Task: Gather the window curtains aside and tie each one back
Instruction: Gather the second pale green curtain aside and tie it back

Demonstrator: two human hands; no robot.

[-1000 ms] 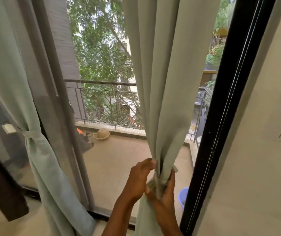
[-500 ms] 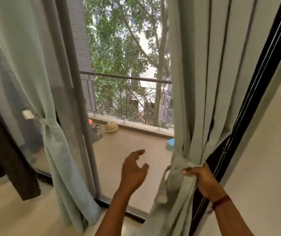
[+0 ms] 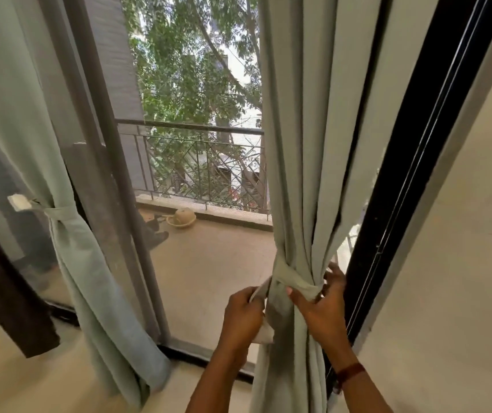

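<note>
Half a second before, the left hand (image 3: 243, 312) had hung spread in the air, off the cloth. Now it had closed in at 6 o'clock and was pinching the loose end of the tie band (image 3: 294, 280). The right hand (image 3: 323, 307), at 5 o'clock, gripped the band's other side, thumb laid on its front. The band circled the gathered right curtain (image 3: 313, 144), which hung just beside the black door frame (image 3: 402, 174). I judged the fastening nearly done, only the securing left. At 9 o'clock the left curtain (image 3: 84, 263) already hung tied.

The right fingers went behind the folds, so their grip there could not be made out. Whether any knot or hook held the band was hidden. Both curtain tops were cut off.
</note>
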